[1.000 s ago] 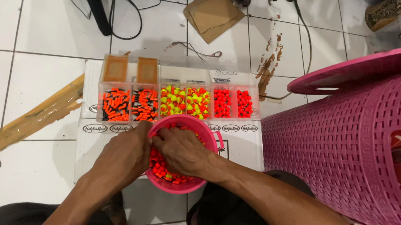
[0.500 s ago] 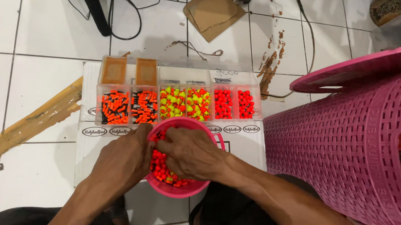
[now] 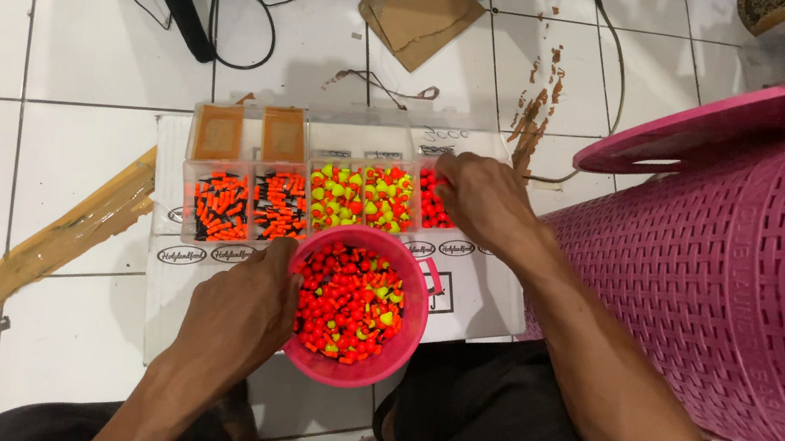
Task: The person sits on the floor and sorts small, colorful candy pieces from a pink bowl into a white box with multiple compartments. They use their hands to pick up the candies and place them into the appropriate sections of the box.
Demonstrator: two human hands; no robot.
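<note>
We see the left hand (image 3: 239,316) gripping the rim of the pink bowl (image 3: 397,349), fingers curled on its left edge. The bowl sits on white cardboard (image 3: 472,303) on the tiled floor (image 3: 87,48), full of orange-red beads (image 3: 348,304) with a few yellow ones. The right hand (image 3: 483,201) hovers over the rightmost compartment of the clear divider box (image 3: 317,187), fingers bunched narrow; can't tell if it holds a bead. A pink basket (image 3: 701,275) stands just right of it.
</note>
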